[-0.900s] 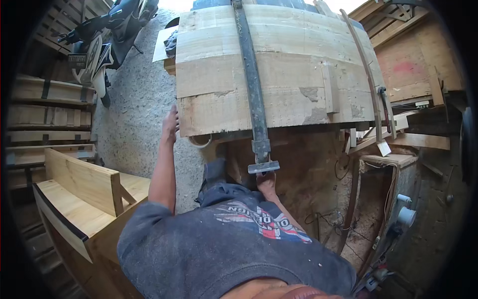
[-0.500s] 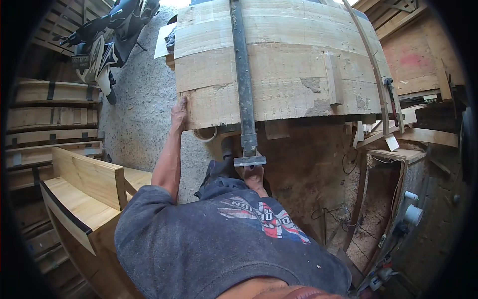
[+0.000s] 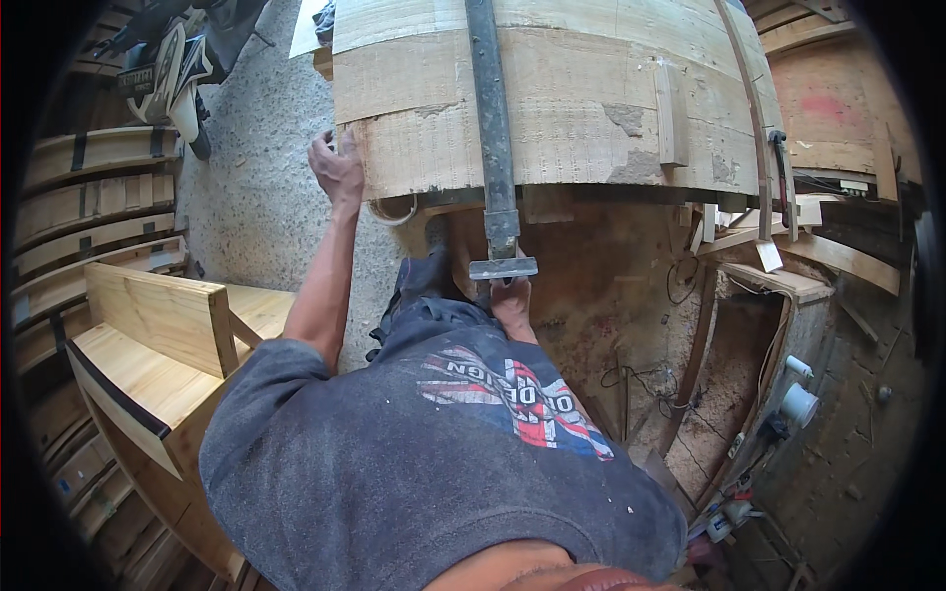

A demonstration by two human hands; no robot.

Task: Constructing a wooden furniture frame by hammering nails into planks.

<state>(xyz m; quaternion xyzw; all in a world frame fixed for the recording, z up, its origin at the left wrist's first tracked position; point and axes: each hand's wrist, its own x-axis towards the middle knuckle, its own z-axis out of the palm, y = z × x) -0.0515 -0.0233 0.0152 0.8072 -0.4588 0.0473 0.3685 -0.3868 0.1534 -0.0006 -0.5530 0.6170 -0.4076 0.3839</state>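
Under the curved wooden panel (image 3: 532, 108), the right hand (image 3: 512, 303) grips just below the foot of the long metal clamp (image 3: 493, 138), fingers curled shut around what looks like its handle, while the left hand (image 3: 338, 169) presses flat, fingers spread, on the panel's lower left corner. It looks like a tightening step, and the next move calls for steady turning with that corner held flush. Pale, rough-sawn boards, 3 stacked bands, chipped in spots, sit straight ahead above the concrete floor (image 3: 256, 207).
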